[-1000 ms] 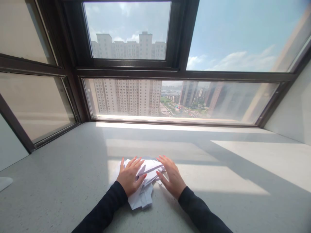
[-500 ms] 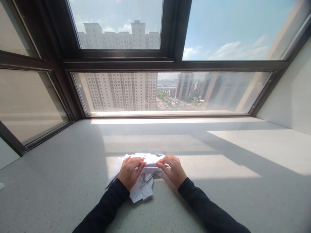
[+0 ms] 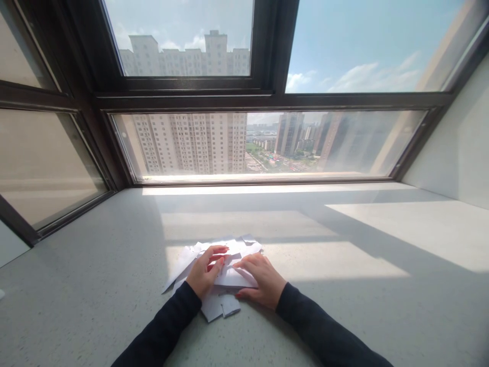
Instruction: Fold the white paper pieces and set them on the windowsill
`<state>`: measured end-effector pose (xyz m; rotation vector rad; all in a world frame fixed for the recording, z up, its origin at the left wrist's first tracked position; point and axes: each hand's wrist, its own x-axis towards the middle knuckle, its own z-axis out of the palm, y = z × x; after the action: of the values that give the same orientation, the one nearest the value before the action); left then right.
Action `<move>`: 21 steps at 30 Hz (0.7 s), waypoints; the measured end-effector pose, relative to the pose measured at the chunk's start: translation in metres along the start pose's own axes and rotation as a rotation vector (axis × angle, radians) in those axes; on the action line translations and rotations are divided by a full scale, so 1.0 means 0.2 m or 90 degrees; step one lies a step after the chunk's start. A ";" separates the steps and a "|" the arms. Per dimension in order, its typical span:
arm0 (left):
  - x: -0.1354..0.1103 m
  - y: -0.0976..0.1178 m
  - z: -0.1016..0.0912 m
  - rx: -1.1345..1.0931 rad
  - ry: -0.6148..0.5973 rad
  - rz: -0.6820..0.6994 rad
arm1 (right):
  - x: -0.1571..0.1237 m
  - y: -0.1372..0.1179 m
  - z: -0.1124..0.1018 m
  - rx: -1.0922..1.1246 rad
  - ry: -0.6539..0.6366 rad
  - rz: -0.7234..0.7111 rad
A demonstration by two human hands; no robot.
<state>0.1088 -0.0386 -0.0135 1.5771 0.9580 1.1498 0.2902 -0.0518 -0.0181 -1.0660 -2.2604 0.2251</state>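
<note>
A loose pile of folded white paper pieces (image 3: 214,306) lies on the grey stone windowsill (image 3: 114,285) in front of me. My left hand (image 3: 204,272) rests on the left of the pile with fingers curled, pinching the edge of a folded white paper (image 3: 229,279). My right hand (image 3: 260,280) lies over the right part of that same paper, fingers pressed together on it and thumb tucked under its near edge. Both arms are in dark sleeves. Parts of the pile are hidden under the hands.
A dark-framed window (image 3: 267,97) runs along the far edge of the sill, with tower blocks outside. A white wall (image 3: 458,153) closes the right side. Sunlight falls in bright patches (image 3: 401,229) across the sill.
Both hands went from lying flat and spread on the pile to curling and closing on one folded paper, drawing it toward me. The right hand moved left over the paper.
</note>
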 end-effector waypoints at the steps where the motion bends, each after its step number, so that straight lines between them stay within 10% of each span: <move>1: 0.01 0.00 -0.01 -0.017 0.007 -0.007 | 0.00 0.01 0.00 0.011 -0.009 0.003; 12: 0.00 0.03 0.01 -0.091 -0.103 -0.021 | 0.02 -0.03 -0.06 0.244 0.055 0.062; 17: 0.02 0.03 -0.03 -0.137 0.132 -0.068 | 0.02 0.01 -0.04 0.104 0.139 0.045; 21: 0.03 0.03 -0.08 -0.229 0.300 -0.096 | 0.00 0.08 -0.04 -0.077 0.037 -0.013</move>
<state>0.0964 -0.0303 -0.0040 0.9483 1.0747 1.5227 0.3050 -0.0416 -0.0190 -1.0957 -2.2553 0.0475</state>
